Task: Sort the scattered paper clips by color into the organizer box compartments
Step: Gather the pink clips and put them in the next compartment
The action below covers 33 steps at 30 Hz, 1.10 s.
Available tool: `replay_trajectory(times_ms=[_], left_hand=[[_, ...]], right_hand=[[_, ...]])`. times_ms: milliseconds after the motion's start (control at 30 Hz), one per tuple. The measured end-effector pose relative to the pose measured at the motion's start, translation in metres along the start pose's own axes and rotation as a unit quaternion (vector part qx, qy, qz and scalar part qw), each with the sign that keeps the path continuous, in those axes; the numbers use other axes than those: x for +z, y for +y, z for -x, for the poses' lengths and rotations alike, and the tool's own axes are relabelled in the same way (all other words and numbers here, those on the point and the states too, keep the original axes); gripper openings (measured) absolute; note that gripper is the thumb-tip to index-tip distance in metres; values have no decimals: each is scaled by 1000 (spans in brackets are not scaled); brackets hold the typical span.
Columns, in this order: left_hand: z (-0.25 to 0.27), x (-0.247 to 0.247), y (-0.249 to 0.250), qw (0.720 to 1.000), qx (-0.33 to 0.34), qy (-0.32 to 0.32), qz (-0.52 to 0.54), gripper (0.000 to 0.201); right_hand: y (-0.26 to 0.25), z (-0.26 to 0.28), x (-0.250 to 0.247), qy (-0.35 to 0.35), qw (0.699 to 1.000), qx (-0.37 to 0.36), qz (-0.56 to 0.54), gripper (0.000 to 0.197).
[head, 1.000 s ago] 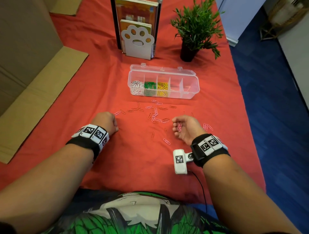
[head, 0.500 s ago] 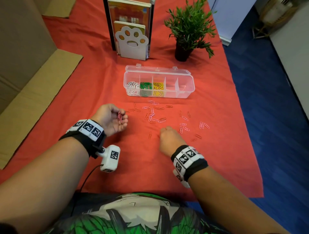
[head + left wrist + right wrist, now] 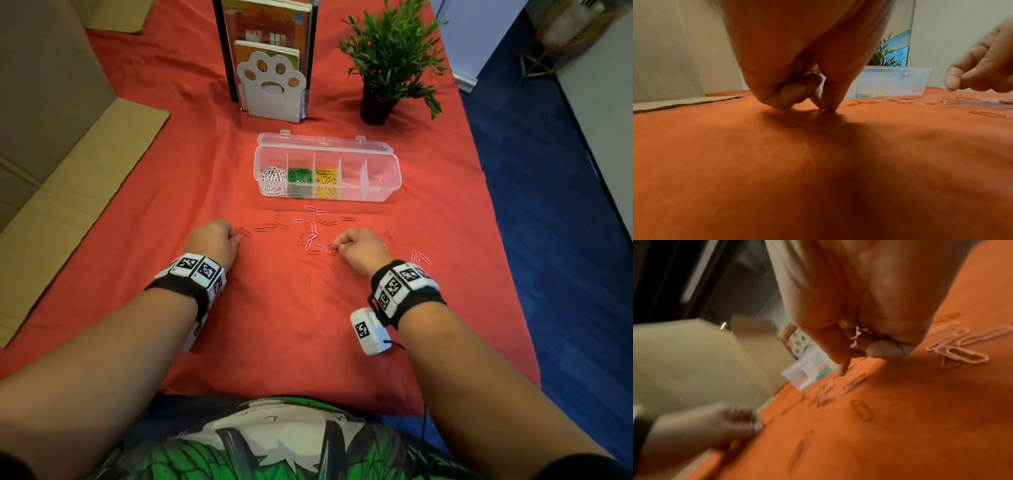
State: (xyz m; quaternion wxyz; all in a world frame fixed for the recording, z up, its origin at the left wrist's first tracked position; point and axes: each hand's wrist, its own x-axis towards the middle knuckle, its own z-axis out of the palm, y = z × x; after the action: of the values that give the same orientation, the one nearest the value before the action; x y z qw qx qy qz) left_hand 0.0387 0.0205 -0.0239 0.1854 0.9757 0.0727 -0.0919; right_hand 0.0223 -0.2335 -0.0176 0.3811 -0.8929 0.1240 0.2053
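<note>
— Wrist views first: what do we have nearest us?

— Our left hand [image 3: 797,65] is down on the red cloth [image 3: 274,325] of the bench, thumb and forefinger pinched narrow on a single clip [image 3: 821,110] lying flat. Our right hand [image 3: 859,305] is curled, and its grip holds a few pink clips against the palm, though blur hides how many.

— How will they handle?

— We judge them feather-light, stiff wire, slick under a fingertip and lying so flat on soft cloth that nails must get under an edge. The rounded end looks the best hold; the cloth may give and bunch when pressed.

— And beyond the hands?

— Head view shows the scattered paper clips [image 3: 313,236], pink and reddish, strewn between both hands and the organizer box [image 3: 383,192], the reddish ones hard to pick out against the cloth. The box stands open: white, green and yellow fill its three left compartments, and the two on the right look nearly empty.

— The room?

— Behind the box stand a paw-shaped bookend [image 3: 270,89] with books and a potted plant [image 3: 387,61]; cardboard [image 3: 68,192] lies at left, blue floor [image 3: 555,240] at right.
</note>
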Motion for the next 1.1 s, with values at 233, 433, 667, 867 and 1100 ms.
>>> replay_trajectory(times_ms=[233,433,667,867,1100], left_hand=[[-4,6,3,999,-7,-50,-13,25],[1,9,10,996,27,-63,-51,28],[10,14,21,989,41,-109,-93,34],[18,15,28,988,50,-91,-111,36],[22,15,32,978,81,-130,-143,37]], right_hand=[[6,-8,-5,88,986,-37,138,33],[7,-2,9,56,958,-146,240,15],[1,4,20,50,927,-156,337,27],[-4,-13,9,-16,1000,-4,-20,15],[-29,-18,-13,-50,857,118,-500,16]])
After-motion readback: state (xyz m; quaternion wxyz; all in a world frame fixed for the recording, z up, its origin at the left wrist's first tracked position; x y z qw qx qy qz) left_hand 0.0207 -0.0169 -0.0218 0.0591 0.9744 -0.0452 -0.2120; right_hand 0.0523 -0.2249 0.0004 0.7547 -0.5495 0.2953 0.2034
